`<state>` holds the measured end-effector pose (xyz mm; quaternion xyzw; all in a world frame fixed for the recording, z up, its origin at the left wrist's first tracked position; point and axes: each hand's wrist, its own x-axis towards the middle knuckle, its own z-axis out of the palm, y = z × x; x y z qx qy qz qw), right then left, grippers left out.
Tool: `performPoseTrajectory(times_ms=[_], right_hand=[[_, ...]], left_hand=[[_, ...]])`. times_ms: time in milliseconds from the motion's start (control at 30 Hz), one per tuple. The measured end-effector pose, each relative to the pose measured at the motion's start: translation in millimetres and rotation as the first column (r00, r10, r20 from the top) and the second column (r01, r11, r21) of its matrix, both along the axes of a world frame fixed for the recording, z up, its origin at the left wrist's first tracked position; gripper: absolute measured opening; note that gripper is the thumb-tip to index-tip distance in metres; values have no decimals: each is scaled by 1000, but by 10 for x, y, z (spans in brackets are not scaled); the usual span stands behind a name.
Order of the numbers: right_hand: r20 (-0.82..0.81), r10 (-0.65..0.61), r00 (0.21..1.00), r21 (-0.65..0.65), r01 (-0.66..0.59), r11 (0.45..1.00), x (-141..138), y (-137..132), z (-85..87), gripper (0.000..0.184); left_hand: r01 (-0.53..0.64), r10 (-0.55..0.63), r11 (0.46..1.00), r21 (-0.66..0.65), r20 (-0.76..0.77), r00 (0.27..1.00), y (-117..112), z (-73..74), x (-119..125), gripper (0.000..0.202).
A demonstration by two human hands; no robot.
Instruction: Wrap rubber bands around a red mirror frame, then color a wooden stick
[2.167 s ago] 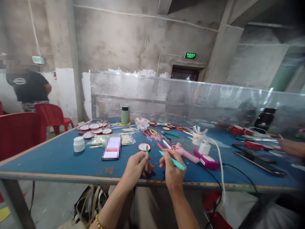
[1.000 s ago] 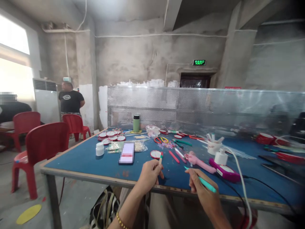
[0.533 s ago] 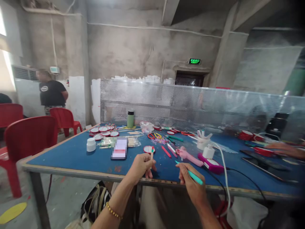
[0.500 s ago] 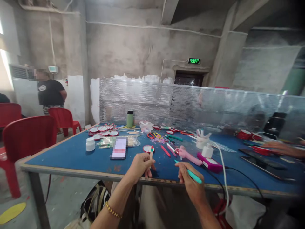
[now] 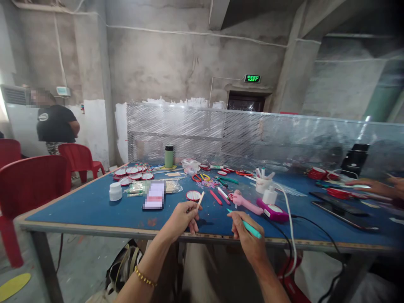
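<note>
My left hand [image 5: 180,219] pinches a slim wooden stick [image 5: 201,200] between thumb and fingers, its upper end pointing up. The stick's visible side is plain pale wood. In my right hand [image 5: 249,240] is a teal marker [image 5: 252,229], its tip pointing left toward the stick but apart from it. Just beyond my left hand lies a small round drum [image 5: 193,195] with a red rim and white face. A red marker [image 5: 216,197] and a white-and-purple marker [image 5: 224,195] rest on the blue table [image 5: 82,210] between and beyond my hands.
Left are a phone [image 5: 154,195], a white jar [image 5: 115,192], bagged sticks [image 5: 173,185] and several drums [image 5: 125,181]. A green bottle [image 5: 168,157] stands behind. Right are a pink hammer-shaped thing [image 5: 244,201], a purple device [image 5: 273,210], cables and a co-worker's hand [image 5: 368,187].
The stick's green-banded face has turned out of sight, and bare wood shows now. Both hands stay near the table's front edge. The camera view has shifted slightly right.
</note>
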<state>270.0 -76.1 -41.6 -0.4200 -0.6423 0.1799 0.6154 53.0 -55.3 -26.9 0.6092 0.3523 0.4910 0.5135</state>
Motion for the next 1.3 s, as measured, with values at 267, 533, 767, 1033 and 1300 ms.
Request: performPoseTrajectory(times_ms=[267,533,767,1033,1300], right_hand=[[-19,-20,1000,-21,20,1000,-13,4,-21,42],[-25,-42,999,-13,41,999,-42,17,-37,44],[-29,-45,999,-15,45,999,-94,-26,-32,42],[-2,-51,999,16,51,999,-109,-19,-80,40],[-15,-46,999,50,47,998,-119,7,-90,41]], left_hand=[[-45,45,999,-18,26,999,31,-34,37,32],[74,-69,989,-128,43,997,246,39,135,26],[98,-110,980,-172,-64,992,423,256,323,19],[179,-211,958,-224,-127,969,723,229,280,22],[103,-115,986,-128,-88,989,687,143,311,25]])
